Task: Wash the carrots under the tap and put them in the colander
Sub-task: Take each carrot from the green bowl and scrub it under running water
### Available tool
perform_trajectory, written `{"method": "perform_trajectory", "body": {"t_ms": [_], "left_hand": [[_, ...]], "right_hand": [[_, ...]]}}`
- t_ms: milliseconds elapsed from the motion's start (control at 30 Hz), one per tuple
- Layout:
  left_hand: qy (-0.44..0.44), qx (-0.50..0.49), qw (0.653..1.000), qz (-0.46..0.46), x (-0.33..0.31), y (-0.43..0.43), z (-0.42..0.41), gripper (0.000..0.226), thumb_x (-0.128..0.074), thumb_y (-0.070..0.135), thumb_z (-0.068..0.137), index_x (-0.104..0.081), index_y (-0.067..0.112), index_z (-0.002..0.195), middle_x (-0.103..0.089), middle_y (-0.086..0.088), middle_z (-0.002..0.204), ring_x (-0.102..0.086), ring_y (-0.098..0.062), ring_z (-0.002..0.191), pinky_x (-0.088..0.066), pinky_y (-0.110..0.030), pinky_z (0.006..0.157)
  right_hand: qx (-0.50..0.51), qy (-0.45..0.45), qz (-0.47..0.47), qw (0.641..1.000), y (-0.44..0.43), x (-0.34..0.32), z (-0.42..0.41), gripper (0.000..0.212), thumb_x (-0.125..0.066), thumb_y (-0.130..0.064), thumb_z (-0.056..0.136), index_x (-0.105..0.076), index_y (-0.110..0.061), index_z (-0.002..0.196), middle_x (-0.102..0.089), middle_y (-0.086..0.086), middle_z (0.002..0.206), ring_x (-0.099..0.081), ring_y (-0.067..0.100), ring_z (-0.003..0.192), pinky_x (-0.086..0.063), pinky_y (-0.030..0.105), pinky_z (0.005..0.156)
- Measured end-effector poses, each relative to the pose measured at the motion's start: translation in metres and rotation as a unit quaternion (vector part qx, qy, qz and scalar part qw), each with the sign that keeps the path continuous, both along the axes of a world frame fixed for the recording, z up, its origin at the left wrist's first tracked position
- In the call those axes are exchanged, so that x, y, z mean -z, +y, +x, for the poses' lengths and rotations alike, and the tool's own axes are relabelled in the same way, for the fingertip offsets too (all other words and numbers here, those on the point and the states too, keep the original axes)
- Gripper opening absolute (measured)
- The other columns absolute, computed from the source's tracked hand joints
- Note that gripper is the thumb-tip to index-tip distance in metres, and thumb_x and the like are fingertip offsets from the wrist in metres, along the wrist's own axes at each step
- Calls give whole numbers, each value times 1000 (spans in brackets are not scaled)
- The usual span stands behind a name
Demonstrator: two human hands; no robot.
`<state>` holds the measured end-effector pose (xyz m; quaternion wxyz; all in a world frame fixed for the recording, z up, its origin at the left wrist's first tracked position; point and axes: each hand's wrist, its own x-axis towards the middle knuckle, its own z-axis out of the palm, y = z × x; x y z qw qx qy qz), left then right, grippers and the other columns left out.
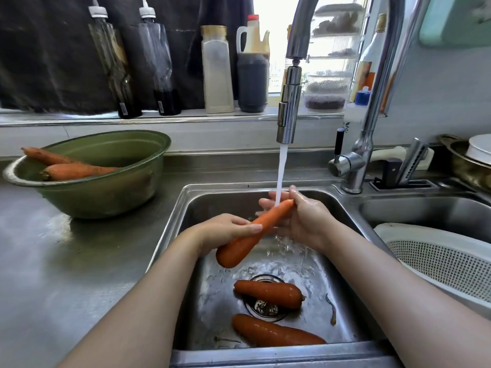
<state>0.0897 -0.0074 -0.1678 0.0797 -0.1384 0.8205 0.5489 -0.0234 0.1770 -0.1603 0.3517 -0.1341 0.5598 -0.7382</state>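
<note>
1. Your left hand wraps fingers and thumb round the thick half of a wet carrot. Your right hand cups its thin tip, fingers curled behind it.
2. You hold the carrot slanted, tip up, over the sink. The stream from the pull-down tap strikes the tip, and the slant probably lets the water run down its length. A hand at each end would let you turn and rub it.
3. Below, a second carrot lies across the drain strainer and a third carrot lies nearer you. Both look wet, but whether they are washed cannot be told.
4. On the counter to your left, a green bowl holds two unwashed-looking carrots, probably waiting their turn.
5. The white colander sits in the second basin just beside your right forearm, a short reach for each washed root.
6. The frame edge cuts off much of the colander, and no carrot shows in the part you can see. The carrot and the falling water hide most of your right fingers.
</note>
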Motion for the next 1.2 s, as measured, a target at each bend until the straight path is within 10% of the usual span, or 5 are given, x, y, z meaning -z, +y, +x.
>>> {"method": "perform_trajectory", "body": {"t_ms": [267,467,767,1033,1200], "left_hand": [[-21,-39,987,156,-3,29,-17,57,-57,57,96,-68,9,125,-78,-14,111,-73,-17,89,-57,-30,85],[-27,-90,889,449,-22,36,-10,44,-58,20,93,-49,0,131,-72,-30,107,-73,-36,92,-58,-36,75],[-31,-139,814,563,-13,40,-28,56,-39,38,110,-33,-4,147,-51,-40,132,-73,-42,81,-62,-35,53],[91,-168,949,251,-9,57,-31,21,-48,32,109,-56,16,119,-65,-18,97,-63,-19,58,-49,-22,49],[135,-194,972,20,0,60,-33,45,-37,50,109,-64,14,105,-68,-10,71,-62,-19,52,-48,-28,52]], "right_hand": [[46,-95,-84,991,5,-11,-10,31,-39,-31,111,-54,-9,127,-70,20,120,-70,35,104,-56,51,82],[179,-127,-93,971,7,-10,-22,24,-41,-26,112,-54,-7,104,-66,21,107,-68,31,92,-53,51,76],[68,-103,35,992,6,-3,-19,47,-58,-25,105,-45,0,142,-59,26,138,-68,40,105,-58,54,72],[96,-88,148,980,7,7,-29,37,-64,-40,100,-51,-11,120,-65,18,97,-65,31,66,-52,52,76],[54,104,332,936,16,12,-30,52,-77,-41,91,-63,-12,130,-65,14,112,-65,29,90,-53,40,70]]}}
